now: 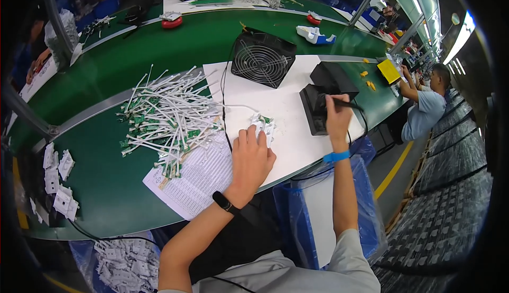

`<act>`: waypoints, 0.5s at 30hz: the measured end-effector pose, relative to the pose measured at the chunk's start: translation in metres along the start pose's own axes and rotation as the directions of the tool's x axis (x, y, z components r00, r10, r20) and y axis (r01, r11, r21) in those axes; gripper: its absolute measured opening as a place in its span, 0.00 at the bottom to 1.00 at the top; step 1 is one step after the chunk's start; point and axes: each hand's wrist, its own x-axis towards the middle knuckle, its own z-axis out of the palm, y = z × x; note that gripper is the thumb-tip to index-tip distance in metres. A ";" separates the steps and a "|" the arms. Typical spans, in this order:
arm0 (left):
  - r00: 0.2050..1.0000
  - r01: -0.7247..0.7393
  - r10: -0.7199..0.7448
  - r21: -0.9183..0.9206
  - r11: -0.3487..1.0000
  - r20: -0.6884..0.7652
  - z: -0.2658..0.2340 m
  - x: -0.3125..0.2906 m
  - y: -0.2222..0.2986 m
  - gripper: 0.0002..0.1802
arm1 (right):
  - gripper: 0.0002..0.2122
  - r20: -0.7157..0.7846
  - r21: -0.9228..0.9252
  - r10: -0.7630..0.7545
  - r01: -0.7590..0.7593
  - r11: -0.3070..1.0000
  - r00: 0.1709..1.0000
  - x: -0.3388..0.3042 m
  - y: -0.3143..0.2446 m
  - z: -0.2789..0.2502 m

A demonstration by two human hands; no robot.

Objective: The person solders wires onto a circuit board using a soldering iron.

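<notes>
My left hand (250, 158), with a black band on its wrist, presses its fingers onto a small white plastic housing (268, 129) on the white board (289, 152). A bit of green circuit board and a white wire show at the housing's far end. My right hand (338, 119), blue strap at the wrist, is closed around a soldering iron with a black cord (358, 106). The iron's tip end is hidden at the black stand (314, 115). Left of the board lies a pile of white wires with green circuit boards (172, 115).
A black fan with a wire guard (263, 62) stands behind the housing. A printed sheet (196, 181) lies under the pile's near edge. Several white housings (64, 203) sit far left; a bin of them (127, 264) is below. Co-workers sit across and at right (424, 105).
</notes>
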 end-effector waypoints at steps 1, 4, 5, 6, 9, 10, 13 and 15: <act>1.000 0.000 0.000 -0.009 1.000 -0.007 -0.001 -0.001 -0.001 0.18 | 0.09 -0.014 -0.012 0.031 -0.031 0.999 0.999 -0.007 0.001 0.005; 1.000 0.024 -0.024 -0.076 0.997 0.006 0.000 -0.004 -0.004 0.21 | 0.09 -0.029 0.078 0.071 -0.068 0.995 0.997 -0.013 -0.002 0.007; 1.000 0.023 -0.023 -0.074 0.997 0.001 0.001 -0.004 -0.004 0.21 | 0.09 -0.031 0.081 0.066 -0.063 0.995 0.997 -0.014 -0.004 0.006; 1.000 0.027 -0.027 -0.086 0.996 0.002 0.000 -0.004 -0.005 0.21 | 0.10 -0.039 0.105 0.078 -0.073 0.992 0.996 -0.016 -0.008 0.006; 1.000 0.013 -0.015 -0.106 0.994 -0.013 -0.001 -0.006 -0.005 0.20 | 0.12 -0.055 0.155 0.099 -0.090 0.984 0.994 -0.028 -0.018 0.005; 1.000 0.001 -0.005 -0.110 0.994 -0.029 -0.001 -0.007 -0.006 0.18 | 0.12 -0.090 0.089 0.126 -0.118 0.989 0.988 -0.037 -0.022 0.004; 0.994 -0.039 0.028 -0.100 0.994 -0.108 0.001 -0.007 -0.004 0.18 | 0.11 -0.086 -0.096 0.151 -0.159 0.983 0.985 -0.059 -0.011 -0.011; 0.997 -0.017 0.008 -0.125 0.992 -0.075 0.002 -0.007 -0.008 0.20 | 0.13 -0.125 -0.100 0.137 -0.150 0.984 0.983 -0.066 -0.018 -0.013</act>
